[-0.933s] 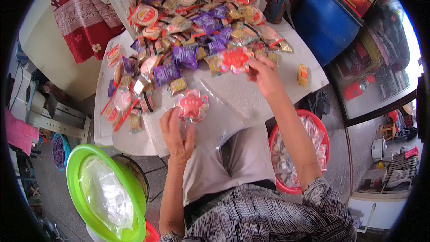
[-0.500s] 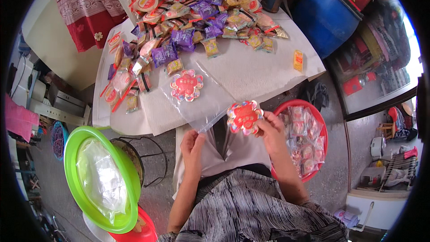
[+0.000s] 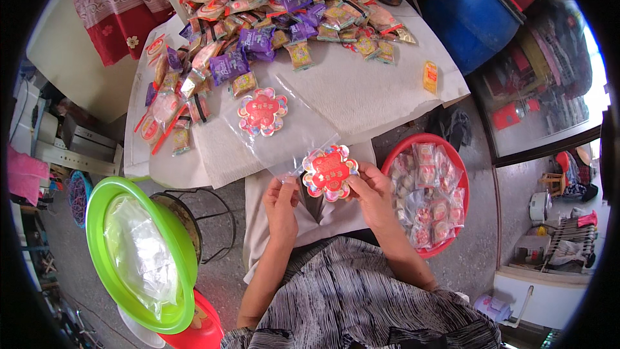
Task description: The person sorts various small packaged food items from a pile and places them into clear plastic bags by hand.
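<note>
While the right hand (image 3: 373, 192) pinches a flower-shaped red and gold packet (image 3: 330, 172) just below the middle of the frame, its fingers closed on the packet's right edge, the left hand (image 3: 281, 203) sits just left of it with thumb and fingers closed narrowly on the lower edge of a clear plastic bag (image 3: 284, 134). The packet's left side meets the mouth of that bag; whether it is already partly inside cannot be told. The bag lies slanting up and to the left across the near edge of a white table (image 3: 361, 100), and a second flower-shaped packet (image 3: 261, 111) shows inside it, nearer the centre left of the frame.

Across the top of the frame a heap of wrapped snacks (image 3: 271, 13) in purple, yellow and red-and-white covers spreads over the table, spilling down its left side. A single small yellow packet (image 3: 430, 77) lies apart on the table's right part. At the right of the hands, lower than the tabletop, a red basin (image 3: 460, 184) holds filled clear bags. In the lower left a green basin (image 3: 106, 220) holds crumpled clear plastic and sits over a red one (image 3: 200, 329). A blue barrel (image 3: 468, 22) stands at the upper right, and a red patterned cloth (image 3: 106, 6) hangs at the upper left.
</note>
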{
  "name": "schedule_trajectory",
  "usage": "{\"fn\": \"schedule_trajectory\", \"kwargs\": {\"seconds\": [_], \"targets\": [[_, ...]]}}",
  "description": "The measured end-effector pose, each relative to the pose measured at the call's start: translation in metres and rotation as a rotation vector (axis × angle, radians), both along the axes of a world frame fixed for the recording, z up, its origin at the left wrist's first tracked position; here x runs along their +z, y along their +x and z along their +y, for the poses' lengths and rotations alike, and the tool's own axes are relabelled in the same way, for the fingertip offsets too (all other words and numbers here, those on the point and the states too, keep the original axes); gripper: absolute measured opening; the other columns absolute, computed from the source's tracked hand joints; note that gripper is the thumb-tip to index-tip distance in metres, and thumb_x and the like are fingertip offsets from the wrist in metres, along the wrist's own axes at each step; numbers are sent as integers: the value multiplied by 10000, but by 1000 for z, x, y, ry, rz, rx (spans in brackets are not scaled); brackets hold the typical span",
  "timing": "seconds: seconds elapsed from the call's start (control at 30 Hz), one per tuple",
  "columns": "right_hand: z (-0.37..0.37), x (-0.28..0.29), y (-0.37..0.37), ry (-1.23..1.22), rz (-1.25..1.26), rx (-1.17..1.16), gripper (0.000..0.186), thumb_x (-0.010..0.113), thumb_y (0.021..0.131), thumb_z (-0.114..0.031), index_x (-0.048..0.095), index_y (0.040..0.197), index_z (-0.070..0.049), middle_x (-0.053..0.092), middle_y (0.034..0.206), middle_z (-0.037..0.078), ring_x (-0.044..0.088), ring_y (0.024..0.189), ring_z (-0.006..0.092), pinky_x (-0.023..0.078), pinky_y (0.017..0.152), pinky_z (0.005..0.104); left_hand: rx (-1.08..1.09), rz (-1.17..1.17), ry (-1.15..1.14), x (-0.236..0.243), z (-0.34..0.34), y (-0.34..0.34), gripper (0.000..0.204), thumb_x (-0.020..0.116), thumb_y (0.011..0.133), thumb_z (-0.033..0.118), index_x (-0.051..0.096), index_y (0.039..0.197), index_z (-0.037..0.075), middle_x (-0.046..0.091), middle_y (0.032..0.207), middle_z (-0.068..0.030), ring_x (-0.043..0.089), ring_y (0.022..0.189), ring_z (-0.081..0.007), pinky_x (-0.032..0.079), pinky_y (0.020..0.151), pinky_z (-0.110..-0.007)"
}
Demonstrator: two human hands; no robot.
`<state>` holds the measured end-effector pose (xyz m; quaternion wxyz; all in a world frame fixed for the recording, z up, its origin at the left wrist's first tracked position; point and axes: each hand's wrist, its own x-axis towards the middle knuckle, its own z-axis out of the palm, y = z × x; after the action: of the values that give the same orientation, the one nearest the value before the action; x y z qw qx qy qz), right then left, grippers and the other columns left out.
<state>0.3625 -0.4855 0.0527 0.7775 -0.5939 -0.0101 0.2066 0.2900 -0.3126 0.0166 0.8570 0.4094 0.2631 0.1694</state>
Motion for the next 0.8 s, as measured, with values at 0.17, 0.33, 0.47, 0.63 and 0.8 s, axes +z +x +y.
{"fn": "schedule_trajectory", "kwargs": {"seconds": [0.17,0.33,0.47,0.63,0.8], "targets": [[24,-3,2,1,-47,-18,330,638,960,-118,592,1261,9,702,1002,52,670,808,101,541,657,234,20,37,41,4,1,0,246,580,1018,252,659,852,89,597,725,44,411,608,-19,301,551,-208],[53,-1,6,76,-13,-42,329,624,977,-94,576,1281,21,680,1035,53,672,870,101,587,722,255,-35,51,107,9,3,-3,258,578,1026,255,671,875,68,630,752,26,453,635,-22,334,580,-203],[72,-1,9,92,-12,-112,313,626,983,-123,570,1260,13,672,1026,57,675,862,117,596,752,280,-55,33,132,12,4,-2,272,575,1029,256,700,912,44,634,748,18,468,641,-29,342,582,-205],[80,-16,12,28,-58,-177,263,626,992,-152,576,1198,3,651,1014,56,664,868,123,593,755,283,-92,50,185,14,2,-2,291,576,1029,255,729,967,15,636,740,11,471,633,-34,344,581,-207],[75,-7,9,-21,-72,-139,250,592,1018,-220,607,1136,-1,643,1020,52,633,880,106,573,715,259,-35,42,119,10,2,1,277,620,996,283,668,830,65,620,703,16,418,547,-23,270,498,-201]]}}
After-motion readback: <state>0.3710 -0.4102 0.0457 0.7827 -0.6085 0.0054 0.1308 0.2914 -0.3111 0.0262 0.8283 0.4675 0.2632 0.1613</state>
